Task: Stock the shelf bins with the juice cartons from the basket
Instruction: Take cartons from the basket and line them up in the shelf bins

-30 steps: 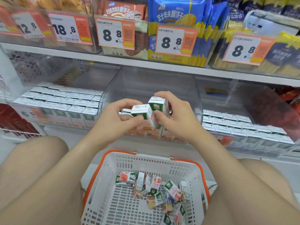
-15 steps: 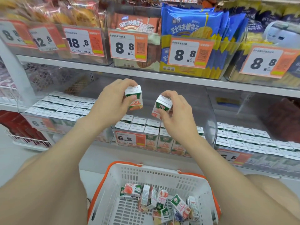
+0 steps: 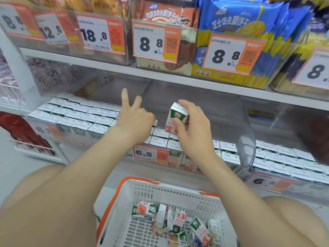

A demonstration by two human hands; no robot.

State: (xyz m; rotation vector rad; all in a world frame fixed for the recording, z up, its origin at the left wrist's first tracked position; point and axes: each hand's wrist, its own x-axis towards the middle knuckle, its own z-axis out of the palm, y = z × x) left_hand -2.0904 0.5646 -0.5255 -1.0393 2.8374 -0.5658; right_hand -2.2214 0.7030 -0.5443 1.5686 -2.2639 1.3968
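- The left bin (image 3: 71, 134), at the shelf's left end, looks full, with white carton tops packed row on row. I judge it needs nothing more.
- My left grip (image 3: 135, 118) is low at the left side of the middle bin (image 3: 246, 132). Two fingers point straight up and the rest curl down behind the hand, so I cannot tell whether a carton is under them.
- The basket (image 3: 178, 193) sits below the shelf's front edge, between my knees. The loose cartons (image 3: 170, 220) are jumbled toward its near right corner, so plenty remains to stock.
- The juice carton (image 3: 177, 115) hangs tilted above the front rows of the middle bin. My right grip (image 3: 194, 132) pinches it, thumb on the near face and fingers over the top.
- To seat it well, I would first turn it upright and square it with the rows. I would then lower it into the open space behind them until it touches its neighbours, and only loosen the pinch once the base sits flat.
- The bin's back half looks bare, so I would fill from the standing rows backward.
- The right bin (image 3: 284, 180), toward the shelf's right end, already holds many rows.
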